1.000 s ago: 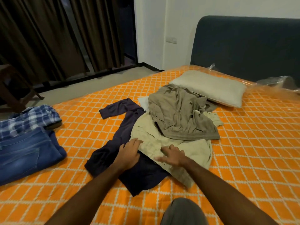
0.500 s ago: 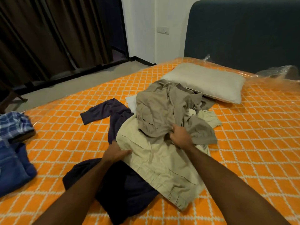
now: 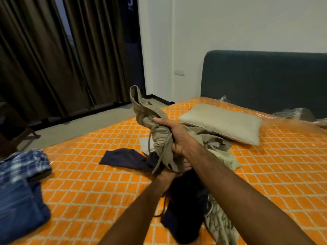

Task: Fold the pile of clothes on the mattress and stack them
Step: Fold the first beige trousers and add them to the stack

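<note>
Our right hand (image 3: 178, 137) grips khaki pants (image 3: 155, 128) raised; left hand (image 3: 167, 175), at 6 o'clock below, half hidden by cloth, grip unclear.

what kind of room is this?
Most likely a bedroom. A mattress in an orange patterned sheet with a pillow sits against a padded headboard, and dark floor-length curtains hang on the left.

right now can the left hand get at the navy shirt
Probably yes, once it lets go. The left hand grips the bottom of the khaki garment, and the navy shirt lies right beside and below it on the mattress, uncovered.
</note>
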Demonstrator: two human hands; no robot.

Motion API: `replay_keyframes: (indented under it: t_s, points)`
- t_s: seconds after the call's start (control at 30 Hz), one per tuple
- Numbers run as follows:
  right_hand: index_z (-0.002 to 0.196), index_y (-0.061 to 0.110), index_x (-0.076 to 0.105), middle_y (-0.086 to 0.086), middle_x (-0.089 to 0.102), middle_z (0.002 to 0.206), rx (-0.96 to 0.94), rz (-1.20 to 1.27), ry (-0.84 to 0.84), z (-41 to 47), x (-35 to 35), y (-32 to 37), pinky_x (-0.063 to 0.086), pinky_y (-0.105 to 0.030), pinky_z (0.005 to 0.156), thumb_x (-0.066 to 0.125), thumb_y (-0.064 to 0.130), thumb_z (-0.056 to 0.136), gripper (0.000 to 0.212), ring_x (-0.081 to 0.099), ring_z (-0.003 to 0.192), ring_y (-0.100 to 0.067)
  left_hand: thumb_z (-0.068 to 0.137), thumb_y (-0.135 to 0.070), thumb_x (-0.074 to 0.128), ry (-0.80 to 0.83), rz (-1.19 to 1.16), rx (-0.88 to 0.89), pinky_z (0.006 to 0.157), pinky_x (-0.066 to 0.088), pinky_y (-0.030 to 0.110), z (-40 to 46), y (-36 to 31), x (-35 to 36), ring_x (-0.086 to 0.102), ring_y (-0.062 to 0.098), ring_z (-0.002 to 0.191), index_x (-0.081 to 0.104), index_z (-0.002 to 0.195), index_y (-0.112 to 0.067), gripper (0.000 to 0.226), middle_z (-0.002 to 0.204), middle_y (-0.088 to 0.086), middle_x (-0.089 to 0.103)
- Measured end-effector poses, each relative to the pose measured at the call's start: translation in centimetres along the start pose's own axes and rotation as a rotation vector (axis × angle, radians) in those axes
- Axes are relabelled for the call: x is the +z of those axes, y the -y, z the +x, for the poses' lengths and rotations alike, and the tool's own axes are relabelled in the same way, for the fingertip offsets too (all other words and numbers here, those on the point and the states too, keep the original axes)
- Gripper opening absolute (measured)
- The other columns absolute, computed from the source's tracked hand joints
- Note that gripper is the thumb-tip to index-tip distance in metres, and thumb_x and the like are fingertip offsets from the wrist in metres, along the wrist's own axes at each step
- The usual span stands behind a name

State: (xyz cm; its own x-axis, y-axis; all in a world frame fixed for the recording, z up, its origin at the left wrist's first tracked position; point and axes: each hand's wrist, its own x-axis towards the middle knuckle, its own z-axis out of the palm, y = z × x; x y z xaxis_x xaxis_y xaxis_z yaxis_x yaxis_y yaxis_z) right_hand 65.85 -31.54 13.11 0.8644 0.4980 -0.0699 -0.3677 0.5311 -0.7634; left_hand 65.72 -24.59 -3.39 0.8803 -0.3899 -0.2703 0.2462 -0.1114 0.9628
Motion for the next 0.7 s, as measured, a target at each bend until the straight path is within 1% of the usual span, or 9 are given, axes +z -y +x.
replay_keyframes:
  t_s: [0.07,0.13,0.2,0.27,0.33,0.43,0.5,0.6,0.7]
  points:
    - [0.079,0.010,0.058,0.005,0.041,0.048,0.018,-0.138,-0.033,-1.0,1.8,-0.4,0.034,-0.020,0.038,0.059,0.020,0.095,0.018,0.039,0.036,-0.007,0.094,0.004,0.057,-0.197,-0.068,0.086,0.073,0.056,0.033,-3.6,-0.8,-5.0,0.070,0.008,0.079,0.067,0.092,-0.012,0.018,0.079,-0.010,0.077]
    - [0.086,0.008,0.060,-0.001,0.055,0.057,-0.006,-0.282,-0.105,-1.7,3.3,-0.9,0.046,-0.024,0.047,0.070,0.019,0.085,0.014,0.053,0.045,-0.012,0.092,-0.009,0.064,-0.449,-0.041,0.135,0.074,0.050,0.038,-7.3,-1.2,-10.3,0.069,0.016,0.084,0.065,0.103,-0.012,0.011,0.102,0.007,0.075]
    - [0.087,0.006,0.063,-0.006,0.059,0.065,0.038,-0.368,-0.113,-2.4,5.4,-1.6,0.050,-0.028,0.052,0.075,0.019,0.074,0.022,0.057,0.052,-0.016,0.094,-0.007,0.066,-0.684,-0.048,0.244,0.077,0.049,0.036,-11.6,-2.5,-15.4,0.062,0.021,0.100,0.049,0.129,-0.012,0.039,0.133,0.015,0.057]
    - [0.089,0.004,0.066,-0.008,0.063,0.071,0.106,-0.436,-0.052,-2.7,7.3,-1.7,0.052,-0.028,0.053,0.074,0.018,0.073,0.023,0.061,0.057,-0.018,0.086,-0.013,0.078,-0.772,0.152,0.465,0.092,0.046,0.035,-14.4,-5.7,-18.6,0.050,0.024,0.123,0.033,0.147,-0.013,0.076,0.152,0.010,0.036]
    - [0.096,0.001,0.067,-0.010,0.069,0.079,0.192,-0.524,0.040,-3.2,10.8,-1.6,0.055,-0.027,0.057,0.072,0.016,0.077,0.025,0.066,0.064,-0.019,0.076,-0.034,0.085,-0.716,0.555,0.707,0.111,0.033,0.033,-16.7,-9.6,-21.2,0.035,0.019,0.141,0.031,0.153,-0.019,0.095,0.156,0.000,0.029]
    - [0.100,0.002,0.067,-0.012,0.072,0.086,0.248,-0.627,0.139,-4.1,16.0,-0.6,0.059,-0.031,0.067,0.068,0.016,0.081,0.024,0.069,0.073,-0.021,0.079,-0.041,0.076,-0.383,0.800,0.749,0.107,0.041,0.032,-20.1,-15.6,-22.3,0.050,0.009,0.131,0.059,0.131,-0.040,0.055,0.139,-0.013,0.057]
    - [0.105,0.001,0.066,-0.014,0.072,0.090,0.175,-0.620,0.176,-4.4,18.8,0.6,0.059,-0.033,0.070,0.066,0.014,0.085,0.024,0.070,0.076,-0.022,0.092,-0.028,0.066,-0.210,0.624,0.679,0.090,0.050,0.031,-23.0,-17.8,-21.3,0.062,0.008,0.107,0.074,0.105,-0.043,0.022,0.106,-0.015,0.074]
    - [0.113,0.000,0.065,-0.016,0.072,0.091,0.073,-0.607,0.118,-4.0,22.6,1.8,0.061,-0.034,0.068,0.066,0.019,0.089,0.031,0.070,0.075,-0.023,0.107,-0.030,0.040,-0.151,-0.001,0.546,0.090,0.054,0.037,-26.2,-20.3,-22.1,0.066,0.024,0.109,0.077,0.109,-0.019,0.039,0.110,0.006,0.075]
    - [0.127,-0.002,0.060,-0.019,0.071,0.105,0.045,-0.710,0.056,-2.8,25.8,1.8,0.062,-0.041,0.081,0.073,0.026,0.087,0.050,0.071,0.087,-0.029,0.095,-0.036,0.065,-0.257,0.176,0.578,0.086,0.059,0.039,-29.0,-22.4,-22.7,0.069,0.021,0.109,0.059,0.132,-0.016,0.042,0.129,0.016,0.065]
